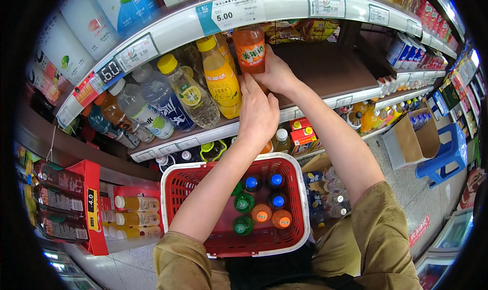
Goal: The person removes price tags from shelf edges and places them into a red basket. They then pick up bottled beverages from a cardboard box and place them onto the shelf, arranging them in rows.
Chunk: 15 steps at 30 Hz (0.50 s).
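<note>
An orange soda bottle (249, 47) stands nearly upright at the middle shelf, its cap hidden by the shelf edge above. My right hand (277, 70) wraps around its right side. Lower down, my left hand (259, 108) has its curled fingers on the bottle's lower part. Directly left of it is a yellow soda bottle (219, 78), then a clear bottle with a yellow cap (188, 91). Below my forearms, a red plastic basket with a white rim (303, 198) holds several bottles: green-capped (244, 203), blue-capped (277, 180) and orange-capped (262, 213).
A price-tag rail (282, 7) runs above the bottles, and a lower shelf edge (217, 131) beneath them. Left of the basket is a red display stand (91, 206) with bottles. Bottle packs (331, 194) sit on the floor right of it. Farther right are a cardboard box (408, 145) and a blue stool (450, 152).
</note>
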### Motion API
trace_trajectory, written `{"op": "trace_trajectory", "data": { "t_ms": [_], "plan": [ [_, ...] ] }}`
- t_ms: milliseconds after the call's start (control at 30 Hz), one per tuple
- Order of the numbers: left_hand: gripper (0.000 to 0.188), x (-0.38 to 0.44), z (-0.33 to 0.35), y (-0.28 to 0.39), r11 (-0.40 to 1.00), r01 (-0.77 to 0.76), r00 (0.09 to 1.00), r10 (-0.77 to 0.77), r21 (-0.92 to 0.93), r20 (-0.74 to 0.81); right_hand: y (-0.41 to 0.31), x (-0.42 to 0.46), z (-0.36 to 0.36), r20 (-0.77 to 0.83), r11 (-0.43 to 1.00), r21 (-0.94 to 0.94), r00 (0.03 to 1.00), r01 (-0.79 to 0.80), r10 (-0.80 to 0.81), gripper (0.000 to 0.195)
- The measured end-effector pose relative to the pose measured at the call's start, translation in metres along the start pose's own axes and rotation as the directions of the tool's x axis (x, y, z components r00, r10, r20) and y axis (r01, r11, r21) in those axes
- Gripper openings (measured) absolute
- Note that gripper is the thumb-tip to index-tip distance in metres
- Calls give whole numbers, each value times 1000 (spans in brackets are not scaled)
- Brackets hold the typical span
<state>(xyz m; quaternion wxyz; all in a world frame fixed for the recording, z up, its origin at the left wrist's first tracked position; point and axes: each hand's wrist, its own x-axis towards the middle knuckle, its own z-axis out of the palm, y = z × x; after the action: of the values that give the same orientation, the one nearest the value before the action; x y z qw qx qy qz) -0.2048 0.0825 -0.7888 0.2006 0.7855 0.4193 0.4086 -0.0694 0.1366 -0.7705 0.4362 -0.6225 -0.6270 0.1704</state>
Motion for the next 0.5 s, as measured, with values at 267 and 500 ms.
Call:
{"op": "trace_trajectory", "data": {
  "t_ms": [267, 500],
  "plan": [
    [72, 37, 43, -29, 991, 57, 989, -73, -123, -128, 16, 45, 15, 31, 995, -81, 998, -60, 63, 76],
    [72, 60, 60, -43, 987, 118, 960, -142, -110, -242, 15, 65, 28, 29, 999, 1, 998, -49, 49, 86]
  ]
}}
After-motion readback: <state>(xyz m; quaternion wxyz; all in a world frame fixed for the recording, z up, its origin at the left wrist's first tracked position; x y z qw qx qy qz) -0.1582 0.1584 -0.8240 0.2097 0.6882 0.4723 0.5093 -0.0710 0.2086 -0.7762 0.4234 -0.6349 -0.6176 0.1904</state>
